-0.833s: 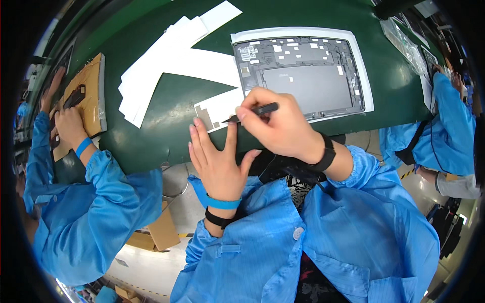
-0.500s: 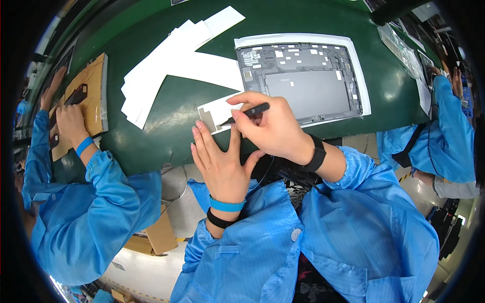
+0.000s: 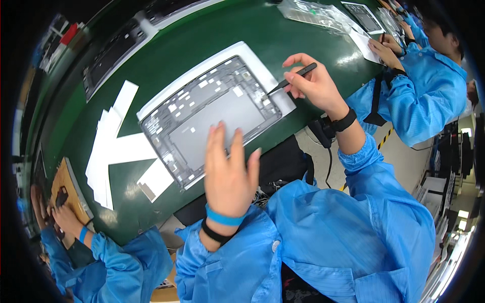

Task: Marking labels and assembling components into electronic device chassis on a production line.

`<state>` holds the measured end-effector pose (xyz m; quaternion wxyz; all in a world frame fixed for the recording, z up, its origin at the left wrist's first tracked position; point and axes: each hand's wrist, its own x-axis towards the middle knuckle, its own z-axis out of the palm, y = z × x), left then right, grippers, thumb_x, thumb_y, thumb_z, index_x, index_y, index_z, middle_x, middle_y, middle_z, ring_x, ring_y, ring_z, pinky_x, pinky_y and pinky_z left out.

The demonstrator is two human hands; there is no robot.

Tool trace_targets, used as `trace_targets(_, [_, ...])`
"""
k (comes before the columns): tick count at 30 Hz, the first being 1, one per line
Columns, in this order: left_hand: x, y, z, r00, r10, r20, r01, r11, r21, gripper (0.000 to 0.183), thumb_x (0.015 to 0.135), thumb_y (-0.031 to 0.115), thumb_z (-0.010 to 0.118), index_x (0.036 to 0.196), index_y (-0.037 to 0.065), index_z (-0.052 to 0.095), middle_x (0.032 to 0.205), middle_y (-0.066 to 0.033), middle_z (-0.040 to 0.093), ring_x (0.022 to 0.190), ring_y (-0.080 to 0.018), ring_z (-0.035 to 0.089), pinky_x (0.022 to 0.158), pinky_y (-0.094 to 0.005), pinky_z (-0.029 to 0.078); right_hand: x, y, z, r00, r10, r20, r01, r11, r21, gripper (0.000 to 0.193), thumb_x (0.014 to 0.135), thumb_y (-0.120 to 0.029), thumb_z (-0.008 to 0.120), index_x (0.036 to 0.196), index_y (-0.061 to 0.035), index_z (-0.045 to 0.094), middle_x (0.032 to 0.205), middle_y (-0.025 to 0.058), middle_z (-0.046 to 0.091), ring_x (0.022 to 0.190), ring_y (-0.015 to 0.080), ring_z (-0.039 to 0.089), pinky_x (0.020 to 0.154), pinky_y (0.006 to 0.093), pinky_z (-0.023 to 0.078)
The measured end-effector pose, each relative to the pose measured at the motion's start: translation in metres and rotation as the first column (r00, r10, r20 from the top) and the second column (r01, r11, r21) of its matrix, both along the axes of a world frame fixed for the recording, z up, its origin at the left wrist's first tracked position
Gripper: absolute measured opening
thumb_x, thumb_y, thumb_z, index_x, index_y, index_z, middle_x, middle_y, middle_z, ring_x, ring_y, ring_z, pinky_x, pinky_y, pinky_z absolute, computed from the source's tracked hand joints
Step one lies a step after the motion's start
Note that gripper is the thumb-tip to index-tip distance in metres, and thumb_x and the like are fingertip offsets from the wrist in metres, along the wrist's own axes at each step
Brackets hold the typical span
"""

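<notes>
A grey tablet back cover [image 3: 212,118] with many small white pads lies on a white sheet [image 3: 257,63] in front of me. In my right hand [image 3: 318,86] I hold black tweezers [image 3: 295,79], pinched near their rear half. Their tip is over the cover's right edge, by a row of small parts; whether it touches or carries a piece is too small to tell. My left hand [image 3: 230,169], slightly blurred, is at the cover's near edge with fingers stretched apart, holding nothing. Left of the cover lies a white card [image 3: 155,180] with a grey-brown strip along one edge.
Overlapping white sheets [image 3: 106,156] spread on the green table [image 3: 129,194] to the left. A dark panel [image 3: 113,55] lies at the far left. Clear plastic bags [image 3: 316,15] are at the far right. Co-workers in blue sit on both sides, one near a cardboard-brown board [image 3: 70,192].
My view has turned right. My right hand has taken the tweezers from the white card to the cover's right edge. My left hand has left the card and is now over the cover.
</notes>
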<state>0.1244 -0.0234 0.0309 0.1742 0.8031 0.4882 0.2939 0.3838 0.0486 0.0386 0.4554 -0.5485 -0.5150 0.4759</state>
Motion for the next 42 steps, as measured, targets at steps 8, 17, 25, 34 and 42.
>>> trace_targets(8, [0.057, 0.020, -0.025, 0.983, -0.092, -0.160, 0.081, 0.994, -0.071, 0.058, 0.085, 0.017, 0.071, 0.134, -0.007, 0.048, 0.143, -0.0312, 0.038, 0.134, -0.0481, 0.039, 0.108, -0.0487, 0.039, 0.007, -0.006, -0.009, 0.994, 0.105, 0.043, -0.105, 0.994, 0.000, 0.018, 0.091, -0.012, 0.065, 0.103, -0.0012, 0.058, 0.076, 0.0035, 0.068, 0.068, 0.0063, 0.062, 0.059, 0.0229, 0.047])
trace_targets(17, [0.061, 0.020, -0.025, 0.972, -0.078, -0.220, 0.076, 0.997, -0.020, 0.062, 0.085, 0.018, 0.071, 0.137, -0.005, 0.046, 0.144, -0.0313, 0.039, 0.133, -0.0480, 0.041, 0.108, -0.0484, 0.040, 0.008, 0.001, -0.004, 0.946, 0.122, 0.299, -0.163, 0.980, 0.116, 0.016, 0.087, -0.011, 0.066, 0.096, 0.0004, 0.060, 0.068, 0.0071, 0.066, 0.061, 0.0135, 0.061, 0.057, 0.0275, 0.045])
trace_targets(25, [0.067, 0.020, -0.021, 0.969, -0.052, -0.242, 0.055, 0.999, 0.002, 0.063, 0.085, 0.020, 0.071, 0.137, -0.004, 0.047, 0.140, -0.0310, 0.042, 0.130, -0.0480, 0.043, 0.106, -0.0485, 0.041, 0.006, -0.008, -0.003, 0.941, 0.108, 0.320, -0.153, 0.981, 0.122, 0.014, 0.088, -0.010, 0.067, 0.096, -0.0005, 0.060, 0.077, 0.0021, 0.064, 0.065, 0.0059, 0.055, 0.058, 0.0212, 0.043])
trace_targets(34, [0.079, 0.023, -0.014, 0.941, -0.001, -0.339, 0.012, 1.000, 0.029, 0.060, 0.084, 0.024, 0.071, 0.137, 0.003, 0.051, 0.132, -0.0299, 0.048, 0.125, -0.0473, 0.048, 0.101, -0.0473, 0.045, 0.004, -0.006, 0.002, 0.945, 0.081, 0.316, -0.135, 0.979, 0.153, 0.013, 0.087, -0.008, 0.066, 0.093, 0.0004, 0.059, 0.075, 0.0111, 0.067, 0.063, 0.0165, 0.064, 0.059, 0.0288, 0.048])
trace_targets(42, [0.088, 0.023, -0.017, 0.906, 0.086, -0.415, -0.063, 0.996, 0.069, 0.060, 0.084, 0.032, 0.070, 0.134, 0.003, 0.055, 0.127, -0.0263, 0.052, 0.121, -0.0431, 0.051, 0.098, -0.0450, 0.046, 0.009, 0.015, 0.010, 0.885, 0.212, 0.416, -0.283, 0.952, 0.117, 0.017, 0.085, -0.010, 0.067, 0.097, -0.0009, 0.059, 0.078, 0.0081, 0.066, 0.068, 0.0148, 0.059, 0.061, 0.0300, 0.045])
